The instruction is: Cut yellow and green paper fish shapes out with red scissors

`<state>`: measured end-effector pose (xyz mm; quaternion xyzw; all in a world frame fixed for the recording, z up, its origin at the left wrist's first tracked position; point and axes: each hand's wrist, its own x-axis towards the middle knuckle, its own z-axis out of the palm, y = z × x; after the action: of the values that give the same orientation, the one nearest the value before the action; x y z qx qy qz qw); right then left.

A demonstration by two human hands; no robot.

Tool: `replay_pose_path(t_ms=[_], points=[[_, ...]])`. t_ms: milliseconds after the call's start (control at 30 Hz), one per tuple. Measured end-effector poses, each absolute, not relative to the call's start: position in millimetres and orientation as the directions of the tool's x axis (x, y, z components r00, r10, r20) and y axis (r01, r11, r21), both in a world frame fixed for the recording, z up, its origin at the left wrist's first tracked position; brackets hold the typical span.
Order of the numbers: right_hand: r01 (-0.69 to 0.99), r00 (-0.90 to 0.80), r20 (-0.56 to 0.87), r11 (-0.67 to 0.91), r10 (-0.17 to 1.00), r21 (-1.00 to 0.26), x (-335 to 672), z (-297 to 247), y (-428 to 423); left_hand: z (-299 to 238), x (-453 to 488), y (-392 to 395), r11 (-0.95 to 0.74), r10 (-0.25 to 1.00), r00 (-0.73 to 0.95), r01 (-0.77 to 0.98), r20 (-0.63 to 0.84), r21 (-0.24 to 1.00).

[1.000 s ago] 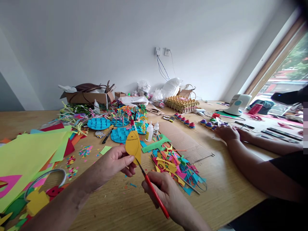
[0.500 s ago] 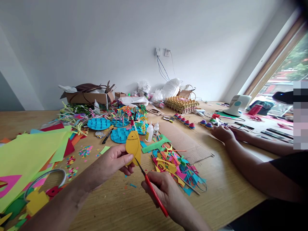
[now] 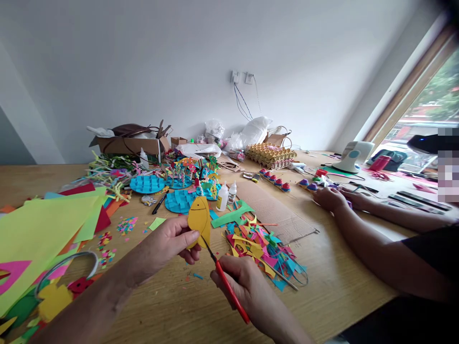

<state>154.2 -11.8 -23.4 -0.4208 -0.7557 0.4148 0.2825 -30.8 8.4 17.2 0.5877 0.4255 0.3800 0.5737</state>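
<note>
Below and right of the yellow paper (image 3: 199,217), the right hand (image 3: 247,284) grips red scissors (image 3: 232,295), blades at the paper's lower right edge; the left hand (image 3: 177,239) pinches that paper from its left, long axis roughly upright. On the wooden worktop (image 3: 161,298), scraps (image 3: 254,248) lie right of the paper and glue bottles (image 3: 222,198) beyond it, with a white wall (image 3: 161,62) behind.

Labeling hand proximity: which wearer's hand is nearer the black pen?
Left: left hand just below and right of the black pen in view; right hand farther, lower right.
</note>
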Motion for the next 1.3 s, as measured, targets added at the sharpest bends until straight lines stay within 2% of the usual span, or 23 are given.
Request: replay_pose_path(t_ms=[233, 367, 633, 800, 1033, 1300], points=[[0.449, -0.496, 0.113, 0.366, 0.861, -0.815, 155.9, -24.0, -10.9, 18.1, -33.3, 11.6, -0.030, 0.944, 0.330, 0.114, -0.010, 0.993], [0.424, -0.493, 0.084, 0.323, 0.866, -0.846, 154.5, -24.5, -12.2, 15.1, -33.5, 13.4, -0.023, 0.961, 0.275, 0.123, -0.012, 0.992], [0.183, -0.446, 0.017, 0.109, 0.895, -0.977, 142.9, -40.0, -14.9, 12.1, -24.8, 7.8, 0.005, 0.977, 0.211, -0.058, 0.007, 0.998], [0.005, -0.444, -0.006, -0.004, 0.896, -1.000, 130.3, -40.9, -17.3, 11.1, -14.5, 3.9, 0.021, 0.984, 0.178, -0.166, 0.009, 0.986], [-0.164, -0.420, 0.084, 0.015, 0.904, -0.986, 122.3, -48.6, -17.7, 5.5, -8.8, 3.0, 0.009, 0.991, 0.129, -0.198, 0.016, 0.980], [-0.230, -0.416, 0.086, -0.013, 0.905, -0.973, 120.1, -51.0, -18.3, 2.9, -11.5, 0.8, 0.053, 0.990, 0.136, -0.253, -0.019, 0.966]])
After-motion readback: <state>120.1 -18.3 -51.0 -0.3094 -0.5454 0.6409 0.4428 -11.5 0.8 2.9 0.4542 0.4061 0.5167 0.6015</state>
